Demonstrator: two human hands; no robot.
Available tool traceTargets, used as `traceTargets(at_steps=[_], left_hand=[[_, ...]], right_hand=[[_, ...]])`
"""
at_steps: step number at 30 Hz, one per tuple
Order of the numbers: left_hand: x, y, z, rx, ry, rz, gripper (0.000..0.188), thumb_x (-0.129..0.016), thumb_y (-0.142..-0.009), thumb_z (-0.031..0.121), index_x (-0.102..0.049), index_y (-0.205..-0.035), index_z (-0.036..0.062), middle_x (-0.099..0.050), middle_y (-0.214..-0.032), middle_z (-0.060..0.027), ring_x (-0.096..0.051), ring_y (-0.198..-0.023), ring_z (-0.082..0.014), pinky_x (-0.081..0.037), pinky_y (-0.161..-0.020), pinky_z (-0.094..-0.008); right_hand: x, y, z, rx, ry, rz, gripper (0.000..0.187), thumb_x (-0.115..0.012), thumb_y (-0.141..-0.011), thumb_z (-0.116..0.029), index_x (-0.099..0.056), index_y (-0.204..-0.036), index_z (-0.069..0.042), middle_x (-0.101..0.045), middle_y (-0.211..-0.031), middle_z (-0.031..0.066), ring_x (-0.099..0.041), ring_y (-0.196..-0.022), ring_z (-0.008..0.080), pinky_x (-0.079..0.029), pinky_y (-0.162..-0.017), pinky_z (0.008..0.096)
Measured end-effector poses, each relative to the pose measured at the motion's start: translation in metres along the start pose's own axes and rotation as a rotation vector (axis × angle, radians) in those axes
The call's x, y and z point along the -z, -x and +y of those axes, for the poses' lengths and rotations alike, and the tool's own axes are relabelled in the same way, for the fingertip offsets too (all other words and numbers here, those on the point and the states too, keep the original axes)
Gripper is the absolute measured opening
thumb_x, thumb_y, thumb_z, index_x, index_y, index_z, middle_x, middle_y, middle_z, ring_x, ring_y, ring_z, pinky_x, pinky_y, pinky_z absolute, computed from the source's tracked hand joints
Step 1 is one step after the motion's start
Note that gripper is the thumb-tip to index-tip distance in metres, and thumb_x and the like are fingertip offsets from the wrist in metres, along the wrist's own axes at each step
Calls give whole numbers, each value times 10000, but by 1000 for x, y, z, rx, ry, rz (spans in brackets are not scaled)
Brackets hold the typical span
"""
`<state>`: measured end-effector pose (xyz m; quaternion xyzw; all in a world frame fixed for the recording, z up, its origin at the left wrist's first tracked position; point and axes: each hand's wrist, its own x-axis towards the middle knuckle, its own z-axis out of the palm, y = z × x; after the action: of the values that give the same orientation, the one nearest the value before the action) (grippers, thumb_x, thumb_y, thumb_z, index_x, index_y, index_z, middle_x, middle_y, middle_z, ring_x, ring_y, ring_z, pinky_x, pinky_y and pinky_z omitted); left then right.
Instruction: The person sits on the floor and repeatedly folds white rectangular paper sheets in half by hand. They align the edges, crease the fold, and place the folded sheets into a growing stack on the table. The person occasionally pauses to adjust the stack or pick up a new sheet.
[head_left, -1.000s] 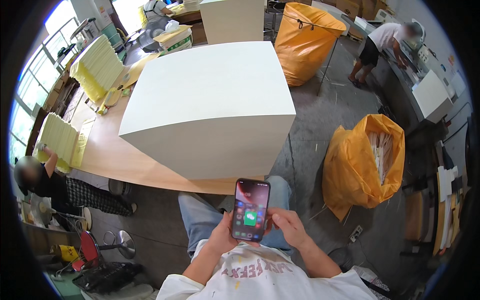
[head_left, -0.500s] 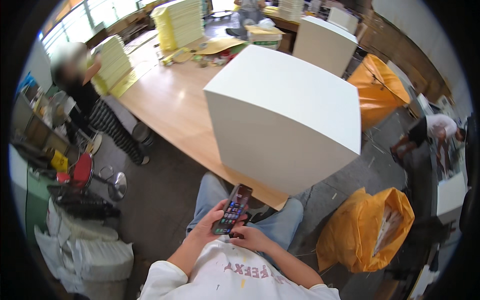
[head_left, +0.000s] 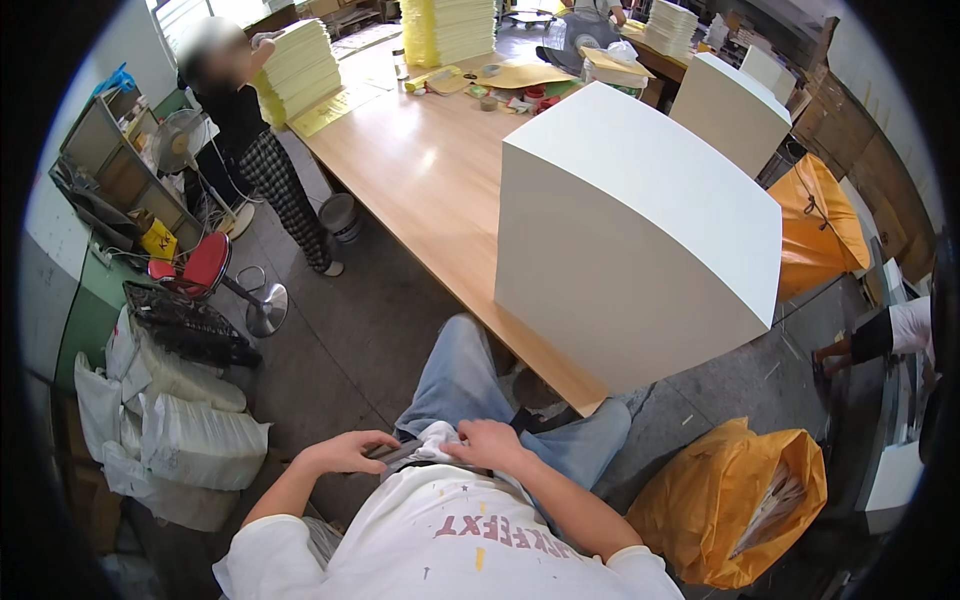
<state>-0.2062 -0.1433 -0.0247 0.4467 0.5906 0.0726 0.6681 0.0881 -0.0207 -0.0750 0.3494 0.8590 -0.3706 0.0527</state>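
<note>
At my waist, my right hand is closed on a bunch of white cloth that looks like the hem of my white shirt. My left hand is at the left side of my waist, its thumb and fingers apart, with nothing seen in it. The fingertips reach a grey edge beside the hem. No phone shows in either hand. Below the hem are my blue jeans, on both sides of the table corner.
A wooden table carries a large white paper stack. An orange sack stands at right; white bundles and a red stool at left. One person handles sheets across the table; another bends at far right.
The phone that was in my left hand is out of sight. My left hand has moved left to my waist, while my right hand has taken hold of the white cloth. The view has shifted.
</note>
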Motion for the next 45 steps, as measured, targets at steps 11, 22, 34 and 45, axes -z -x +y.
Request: traceTargets(at_steps=[11, 22, 34, 45], left_hand=[[-4, -11, -4, 37, -281, 66, 793, -795, -782, 343, -555, -1514, 158, -677, -1319, -162, -642, -1204, -279, -503, -1040, -384], [-66, -58, 36, -150, -557, 579, 804, -792, -760, 443, -545, -1409, 36, -549, -1363, -286, -628, -1169, -451, -518, -1041, -470], [-38, -46, 8, -157, -452, 156, 842, -745, -903, 433, -351, -1636, 307, -169, -1701, -292, -371, -1488, -482, -410, -1171, -497], [-68, -108, -4, -612, -699, 661, 615, -707, -806, 57, -610, -1399, 185, -539, -1444, -141, -598, -1240, -358, -559, -963, -452]], right_hand=[[-10, 55, -14, 333, -184, 268, 277, -699, -979, -321, -685, -890, -60, -679, -1032, 106, -669, -955, 311, -557, -790, 417], [1, 47, 7, 157, -820, -317, 255, -658, -1048, -263, -672, -1035, -8, -641, -833, 15, -555, -768, 64, -461, -698, 245], [-35, 9, 14, 145, -504, -5, 361, -730, -962, -344, -674, -948, 12, -662, -818, 168, -618, -736, 245, -504, -708, 378], [-5, 26, -22, 339, -504, 31, 252, -653, -918, -186, -580, -796, 22, -558, -677, 196, -538, -618, 276, -444, -617, 413]])
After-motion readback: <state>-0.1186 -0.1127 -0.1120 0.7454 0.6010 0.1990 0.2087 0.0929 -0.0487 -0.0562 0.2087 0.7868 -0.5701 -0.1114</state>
